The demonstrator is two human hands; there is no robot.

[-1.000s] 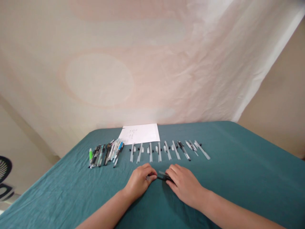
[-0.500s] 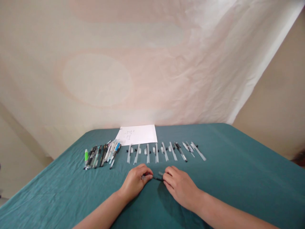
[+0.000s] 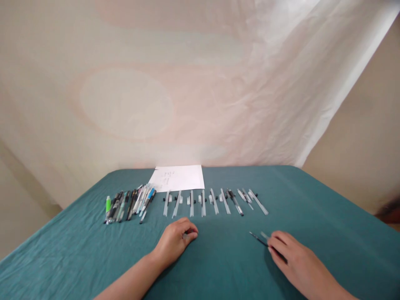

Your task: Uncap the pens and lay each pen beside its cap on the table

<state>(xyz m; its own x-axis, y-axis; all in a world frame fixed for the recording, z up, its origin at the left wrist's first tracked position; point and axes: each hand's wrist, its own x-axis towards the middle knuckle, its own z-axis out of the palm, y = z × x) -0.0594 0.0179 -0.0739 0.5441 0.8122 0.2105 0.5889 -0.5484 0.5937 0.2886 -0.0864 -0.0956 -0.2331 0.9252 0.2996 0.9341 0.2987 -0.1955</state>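
Observation:
My right hand (image 3: 292, 256) is out to the right, its fingers closed round a dark pen refill (image 3: 258, 239) whose tip points left. A clear plastic piece (image 3: 264, 235) sticks out of the same fingers beside the refill. Near the middle of the table rests my left hand (image 3: 176, 241), thumb and fingers pinched together; a bit of something pale and translucent shows in it, mostly hidden. Beyond both hands runs a row of clear pen barrels (image 3: 213, 201) with small caps and dark parts beside them, and one more complete-looking pen (image 3: 235, 202) with dark ends.
At the left lies a bunch of assorted pens (image 3: 133, 205), among them a green-topped one (image 3: 108, 203). A white sheet of paper (image 3: 184, 177) with handwriting is behind them at the far edge. Green cloth (image 3: 218, 266) covers the table, and a pale sheet (image 3: 200, 91) hangs behind.
My right hand has moved away to the right with the dark refill and the clear piece, apart from my left hand. My left hand has stayed nearly in place, still pinched.

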